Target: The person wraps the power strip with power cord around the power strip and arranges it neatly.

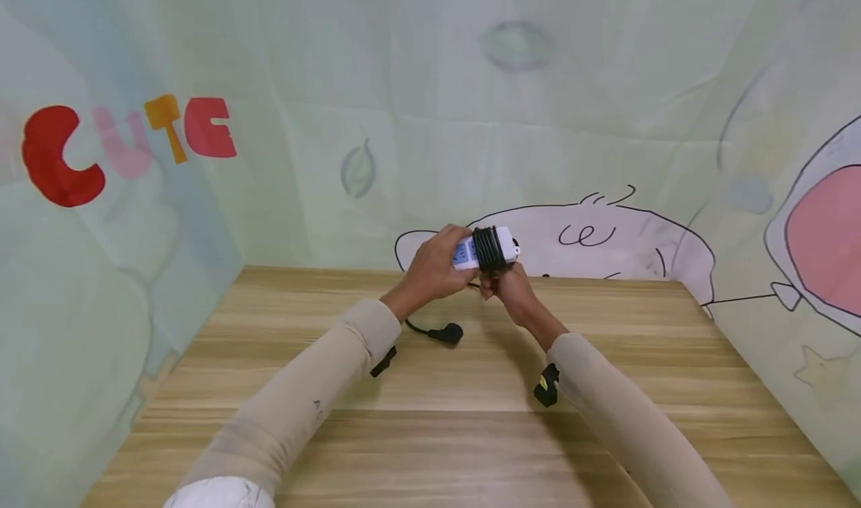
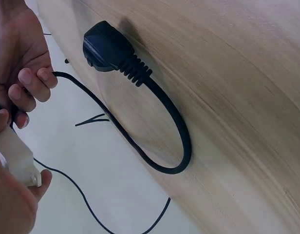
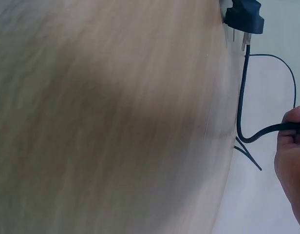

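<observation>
My left hand [image 1: 433,264] grips one end of a white power strip [image 1: 505,243] with blue socket faces, held up over the far edge of the table. Several turns of black cord [image 1: 489,249] are wound around the strip's middle. Just below the strip, my right hand [image 1: 516,293] has its fingers curled round the loose part of the cord, as the left wrist view shows at the fingers [image 2: 35,85]. From there the cord loops to a black plug [image 1: 447,334] lying on the table; its prongs show in the right wrist view beside the plug body [image 3: 245,17].
The wood-grain table [image 1: 430,448] spreads beneath both forearms. Behind it hangs a pale printed backdrop [image 1: 303,194] with cartoon drawings, which continues along both sides. Black wrist devices [image 1: 547,385] hang below the sleeves.
</observation>
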A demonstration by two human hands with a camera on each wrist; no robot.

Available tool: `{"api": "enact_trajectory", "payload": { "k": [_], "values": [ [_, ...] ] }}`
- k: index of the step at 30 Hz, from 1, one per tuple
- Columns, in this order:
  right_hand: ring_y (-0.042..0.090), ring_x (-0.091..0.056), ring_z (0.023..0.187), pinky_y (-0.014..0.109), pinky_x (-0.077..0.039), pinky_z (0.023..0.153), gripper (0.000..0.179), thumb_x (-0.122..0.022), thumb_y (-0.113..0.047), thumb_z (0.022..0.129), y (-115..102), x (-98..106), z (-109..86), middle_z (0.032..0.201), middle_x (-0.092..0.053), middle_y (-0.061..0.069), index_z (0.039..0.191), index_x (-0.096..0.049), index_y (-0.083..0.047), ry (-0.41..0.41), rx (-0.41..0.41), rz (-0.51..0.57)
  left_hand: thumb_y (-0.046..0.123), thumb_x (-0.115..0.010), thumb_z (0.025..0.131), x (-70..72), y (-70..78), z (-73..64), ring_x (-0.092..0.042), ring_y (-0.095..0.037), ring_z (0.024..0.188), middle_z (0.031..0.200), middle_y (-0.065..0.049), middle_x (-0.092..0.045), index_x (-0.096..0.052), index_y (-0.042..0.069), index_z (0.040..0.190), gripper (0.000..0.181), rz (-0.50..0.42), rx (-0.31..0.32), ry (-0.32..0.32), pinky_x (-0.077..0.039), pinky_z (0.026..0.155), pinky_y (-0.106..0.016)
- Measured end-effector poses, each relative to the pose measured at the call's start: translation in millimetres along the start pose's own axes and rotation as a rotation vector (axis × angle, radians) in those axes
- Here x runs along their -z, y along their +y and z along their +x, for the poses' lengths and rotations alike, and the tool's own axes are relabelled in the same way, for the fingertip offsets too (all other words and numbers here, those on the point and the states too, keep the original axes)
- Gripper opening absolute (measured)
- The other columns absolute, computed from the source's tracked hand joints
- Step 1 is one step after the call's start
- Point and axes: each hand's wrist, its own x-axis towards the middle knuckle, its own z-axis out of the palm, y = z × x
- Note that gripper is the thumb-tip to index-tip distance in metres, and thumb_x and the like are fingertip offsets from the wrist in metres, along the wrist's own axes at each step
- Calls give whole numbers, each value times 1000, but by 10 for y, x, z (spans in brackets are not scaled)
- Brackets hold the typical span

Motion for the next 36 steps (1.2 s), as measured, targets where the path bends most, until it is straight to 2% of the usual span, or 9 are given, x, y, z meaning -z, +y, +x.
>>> {"api": "enact_trajectory", "payload": {
  "k": [8, 14, 16, 20, 23, 24, 30, 33, 36],
  "values": [
    [12, -59, 68, 29, -53, 72, 31, -32, -8, 119, 58, -10, -47, 77, -61, -1, 108, -59, 1, -108, -7, -129, 19, -86, 93, -59, -90, -32, -70, -34, 105, 138, -18, -72, -63, 1, 147, 62, 35, 63, -14, -59, 90, -49],
    [9, -66, 78, 40, -60, 86, 43, -41, -17, 121, -62, -30, -142, 80, -70, -3, 113, -67, 16, -232, -18, -467, 22, -87, 91, -18, -239, -60, -72, -35, 106, 135, -17, -73, -66, 2, 144, 61, 79, 124, 12, -59, 90, -51],
    [10, -68, 79, 48, -62, 92, 44, -45, -21, 120, -117, -19, -169, 81, -73, -1, 114, -70, 15, -238, 4, -585, 23, -87, 91, 7, -269, -58, -72, -36, 107, 134, -17, -74, -66, 3, 143, 60, 112, 125, 18, -59, 92, -52],
    [16, -67, 77, 58, -59, 92, 44, -50, -26, 119, -186, 54, -191, 78, -71, 5, 107, -72, 10, -241, 48, -723, 22, -86, 92, 29, -291, -32, -72, -38, 106, 130, -19, -74, -67, 1, 142, 58, 157, 111, 24, -59, 92, -53],
    [21, -66, 74, 52, -57, 85, 43, -50, -28, 120, -193, 105, -205, 74, -68, 5, 99, -71, 4, -275, 65, -750, 25, -86, 91, 3, -351, -22, -71, -37, 102, 126, -19, -74, -68, 1, 139, 57, 170, 94, 29, -59, 89, -51],
    [21, -65, 73, 48, -57, 82, 44, -51, -29, 120, -189, 117, -213, 73, -67, 4, 96, -70, 2, -287, 67, -753, 32, -86, 91, -73, -515, -7, -71, -33, 101, 125, -15, -74, -68, 4, 140, 58, 166, 79, 42, -59, 86, -48],
    [17, -56, 66, 33, -49, 65, 43, -54, -30, 119, -154, 153, -257, 71, -57, -2, 85, -61, -5, -332, 64, -717, 40, -87, 86, -419, -1183, 31, -69, -27, 98, 126, -6, -73, -68, 13, 141, 63, 262, 88, 23, -58, 77, -56],
    [16, -57, 64, 32, -49, 63, 41, -56, -32, 118, -189, 152, -267, 73, -53, -2, 91, -61, -2, -338, 54, -733, 35, -85, 85, -428, -1183, -10, -69, -27, 99, 127, -5, -73, -67, 13, 141, 62, 314, 80, -21, -58, 77, -65],
    [15, -64, 63, 33, -53, 63, 40, -59, -34, 116, -252, 156, -248, 76, -55, 1, 94, -64, -1, -342, 65, -781, 29, -85, 87, -315, -959, -68, -70, -29, 101, 127, -9, -73, -67, 9, 141, 61, 308, 52, -59, -59, 79, -65]
  ]
}}
